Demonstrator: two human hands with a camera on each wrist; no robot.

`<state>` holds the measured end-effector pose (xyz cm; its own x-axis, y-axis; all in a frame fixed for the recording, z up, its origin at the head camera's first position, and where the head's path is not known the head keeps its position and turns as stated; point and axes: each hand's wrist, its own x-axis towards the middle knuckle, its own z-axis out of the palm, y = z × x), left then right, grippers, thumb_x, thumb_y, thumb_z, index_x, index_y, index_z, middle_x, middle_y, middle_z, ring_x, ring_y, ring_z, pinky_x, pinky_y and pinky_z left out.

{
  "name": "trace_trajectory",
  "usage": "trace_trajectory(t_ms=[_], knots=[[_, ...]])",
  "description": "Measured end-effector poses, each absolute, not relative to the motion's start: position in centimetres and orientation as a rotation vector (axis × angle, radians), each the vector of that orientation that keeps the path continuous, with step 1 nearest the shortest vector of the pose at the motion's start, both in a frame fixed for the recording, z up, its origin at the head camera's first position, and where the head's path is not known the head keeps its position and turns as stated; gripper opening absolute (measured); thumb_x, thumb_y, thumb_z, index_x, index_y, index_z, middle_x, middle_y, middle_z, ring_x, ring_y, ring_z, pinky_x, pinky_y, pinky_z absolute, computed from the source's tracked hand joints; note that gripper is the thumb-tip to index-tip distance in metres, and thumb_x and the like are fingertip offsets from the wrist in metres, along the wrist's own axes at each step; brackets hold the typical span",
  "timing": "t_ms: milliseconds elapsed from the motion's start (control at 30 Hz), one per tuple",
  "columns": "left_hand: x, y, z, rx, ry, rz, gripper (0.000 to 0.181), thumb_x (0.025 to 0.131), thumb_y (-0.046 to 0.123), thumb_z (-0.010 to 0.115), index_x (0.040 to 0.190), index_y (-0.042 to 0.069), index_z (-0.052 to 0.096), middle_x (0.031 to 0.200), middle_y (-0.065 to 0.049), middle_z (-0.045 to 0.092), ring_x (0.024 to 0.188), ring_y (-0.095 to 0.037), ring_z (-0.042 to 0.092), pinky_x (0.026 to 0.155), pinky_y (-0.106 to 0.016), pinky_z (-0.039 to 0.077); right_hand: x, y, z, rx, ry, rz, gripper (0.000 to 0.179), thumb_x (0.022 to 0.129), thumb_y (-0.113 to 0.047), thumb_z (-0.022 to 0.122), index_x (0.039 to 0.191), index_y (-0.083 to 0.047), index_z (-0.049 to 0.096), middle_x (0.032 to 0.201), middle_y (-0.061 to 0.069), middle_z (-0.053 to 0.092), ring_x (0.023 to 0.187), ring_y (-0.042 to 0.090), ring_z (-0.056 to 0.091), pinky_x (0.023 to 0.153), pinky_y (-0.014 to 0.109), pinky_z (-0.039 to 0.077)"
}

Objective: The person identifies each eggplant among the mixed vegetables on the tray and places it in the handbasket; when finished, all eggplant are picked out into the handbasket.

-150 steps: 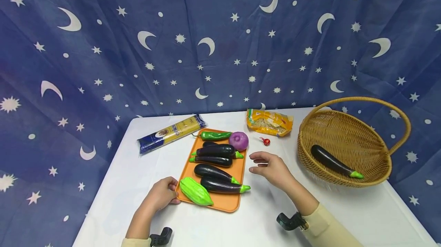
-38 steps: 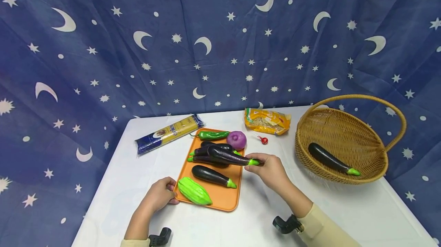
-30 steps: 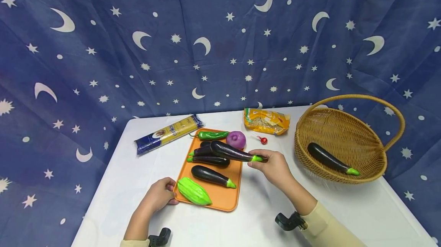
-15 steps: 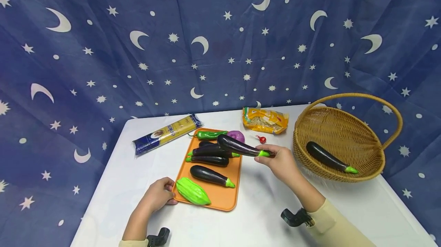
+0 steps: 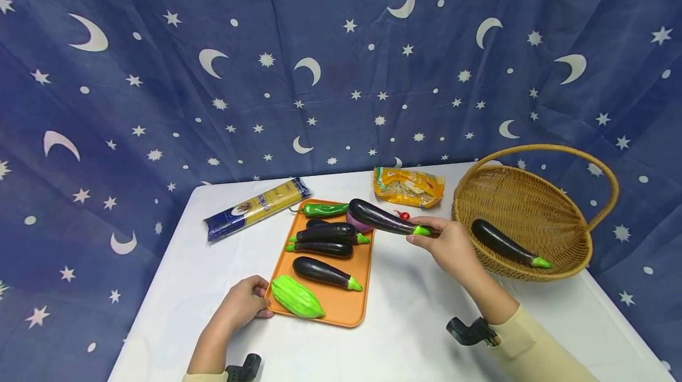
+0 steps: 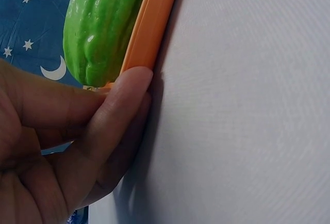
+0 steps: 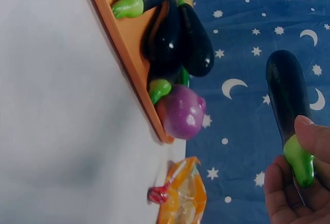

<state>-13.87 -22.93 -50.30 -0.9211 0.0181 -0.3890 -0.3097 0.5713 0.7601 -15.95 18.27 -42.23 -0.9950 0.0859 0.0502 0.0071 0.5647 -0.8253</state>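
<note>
My right hand [image 5: 449, 246] pinches an eggplant [image 5: 379, 216] by its green stem end; its dark body points left, raised over the tray's right edge. In the right wrist view the thumb and fingers close round the green cap of that eggplant [image 7: 286, 95]. My left hand [image 5: 246, 302] grips the near left corner of the orange tray [image 5: 341, 308]. Beside its fingers lies a green bitter melon [image 6: 103, 28] on the tray. Also on the tray are several more eggplants [image 5: 326, 272], a green chili pepper [image 5: 325, 209] and a purple onion [image 7: 183, 113], partly hidden in the head view.
A wicker basket [image 5: 524, 192] with a tall handle stands at the right, one eggplant [image 5: 506, 243] inside. Behind the tray lie a blue and yellow pasta packet [image 5: 258, 209] and an orange bag [image 5: 409, 186]. A small red-wrapped lollipop [image 5: 402, 215] sits near my right hand.
My right hand took an eggplant from the near part of the tray, lifted it and carried it back and rightward toward the basket. My left hand stays at the tray corner.
</note>
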Motion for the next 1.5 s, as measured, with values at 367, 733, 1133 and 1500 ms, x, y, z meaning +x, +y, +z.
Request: trace_trajectory(t_ms=[367, 733, 1133, 1500], knots=[[-13.9, -23.1, -50.4, -0.236, 2.435, 1.303, 0.034, 0.084, -0.009, 0.066, 0.117, -0.009, 0.057, 0.095, -0.013, 0.052, 0.066, -0.018, 0.066, 0.061, -0.033, 0.062, -15.7, 19.7, -41.3, -0.097, -2.699, 1.339, 0.035, 0.084, -0.016, 0.083, 0.118, -0.011, 0.075, 0.104, 0.012, 0.071, 0.079, 0.022, 0.058, 0.057, 0.021, 0.052], [-14.0, -23.1, -50.2, -0.24, 2.437, 1.289, 0.035, 0.085, -0.009, 0.066, 0.118, -0.009, 0.058, 0.095, -0.013, 0.053, 0.066, -0.018, 0.066, 0.061, -0.033, 0.062, -15.3, 21.1, -39.9, -0.163, -2.705, 1.351, 0.039, 0.086, -0.025, 0.081, 0.123, -0.014, 0.073, 0.122, 0.014, 0.065, 0.085, 0.024, 0.055, 0.058, 0.023, 0.05], [-14.0, -23.1, -50.6, -0.24, 2.428, 1.327, 0.035, 0.083, -0.011, 0.066, 0.117, -0.01, 0.058, 0.094, -0.013, 0.053, 0.066, -0.018, 0.066, 0.061, -0.032, 0.063, -15.2, 23.1, -39.2, -0.144, -2.657, 1.325, 0.038, 0.087, -0.026, 0.081, 0.122, -0.014, 0.073, 0.123, 0.013, 0.065, 0.092, 0.025, 0.058, 0.064, 0.019, 0.054], [-13.8, -23.1, -50.3, -0.243, 2.414, 1.351, 0.034, 0.082, -0.012, 0.066, 0.115, -0.01, 0.058, 0.093, -0.013, 0.052, 0.066, -0.018, 0.067, 0.061, -0.033, 0.063, -14.4, 24.8, -38.9, -0.143, -2.62, 1.31, 0.041, 0.087, -0.03, 0.081, 0.122, -0.011, 0.073, 0.113, 0.013, 0.07, 0.084, 0.021, 0.059, 0.06, 0.018, 0.053]])
